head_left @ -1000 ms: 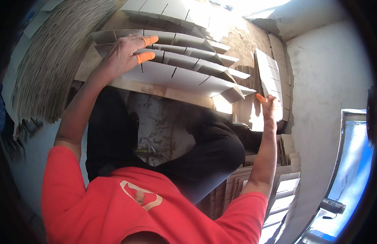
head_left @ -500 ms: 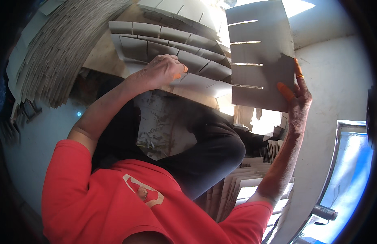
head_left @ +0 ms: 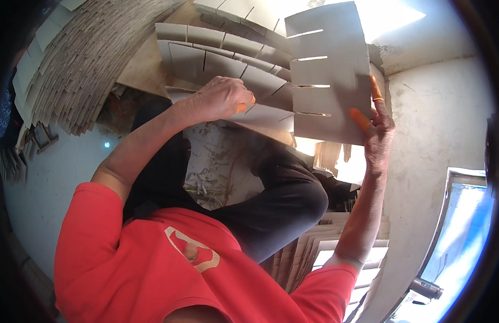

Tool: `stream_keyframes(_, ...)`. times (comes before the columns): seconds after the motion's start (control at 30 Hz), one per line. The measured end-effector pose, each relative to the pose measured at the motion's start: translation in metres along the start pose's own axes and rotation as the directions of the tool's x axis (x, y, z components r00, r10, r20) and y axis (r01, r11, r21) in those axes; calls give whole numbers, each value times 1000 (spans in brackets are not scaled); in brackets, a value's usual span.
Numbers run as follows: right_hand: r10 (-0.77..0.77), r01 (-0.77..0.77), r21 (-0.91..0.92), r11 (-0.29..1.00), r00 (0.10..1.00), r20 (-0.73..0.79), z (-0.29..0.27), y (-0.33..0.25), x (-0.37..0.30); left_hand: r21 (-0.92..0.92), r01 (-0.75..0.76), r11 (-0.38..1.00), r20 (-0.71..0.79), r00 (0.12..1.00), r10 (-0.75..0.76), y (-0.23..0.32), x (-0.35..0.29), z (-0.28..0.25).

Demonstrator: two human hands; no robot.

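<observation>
My right hand (head_left: 377,126) grips a flat grey cardboard divider sheet (head_left: 335,70) by its right edge, thumb on the near face. Several slots cut into the sheet open along its left edge, which overlaps the right end of a row of slotted cardboard strips (head_left: 233,63). Over the near side of that row, my left hand (head_left: 223,98) is closed, fingertips pinched together. Whatever lies between those fingertips is hidden. Just below it runs the nearest strip (head_left: 268,117). Orange finger covers show on both hands.
A tall, dense stack of cardboard pieces (head_left: 99,59) rises at the far left. The strips rest on a wooden board (head_left: 142,70). More cardboard sheets (head_left: 300,247) stand at the lower right, beside my knee. A pale wall (head_left: 422,124) with a window (head_left: 459,226) bounds the right side.
My right hand has brought the divider sheet leftward, closer over the strips' right end. My left hand stays closed at the near strips. The view has shifted slightly.
</observation>
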State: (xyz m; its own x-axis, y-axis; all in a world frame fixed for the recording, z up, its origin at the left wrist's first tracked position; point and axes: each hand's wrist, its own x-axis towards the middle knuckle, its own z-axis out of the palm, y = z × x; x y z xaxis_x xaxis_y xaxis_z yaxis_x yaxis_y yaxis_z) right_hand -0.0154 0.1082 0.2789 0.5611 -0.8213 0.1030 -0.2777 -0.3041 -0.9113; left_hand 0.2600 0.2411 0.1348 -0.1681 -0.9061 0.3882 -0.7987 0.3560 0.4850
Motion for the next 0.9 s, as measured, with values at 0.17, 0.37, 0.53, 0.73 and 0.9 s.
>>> stream_keyframes(0.17, 47, -47, 9, 999, 999, 21, 16, 4, 0, 175, -56, 983, -218, 971, 94, -6, 21, -11)
stream_keyframes(0.37, 65, -70, 74, 995, 996, 59, 15, 5, 1, 270, 66, 961, -49, 997, -55, -39, 26, -6)
stream_keyframes(0.53, 11, -20, 50, 999, 985, 173, 17, 24, 8, 176, 51, 983, -77, 996, -37, -35, 24, -4)
stream_keyframes(0.73, -21, 48, -112, 992, 973, 230, 24, 25, 19, 133, 87, 987, -7, 996, -87, -36, 23, -9)
stream_keyframes(0.9, -17, 60, -159, 985, 966, 257, 30, 21, 20, 191, 124, 974, -239, 968, -76, -55, 48, -37)
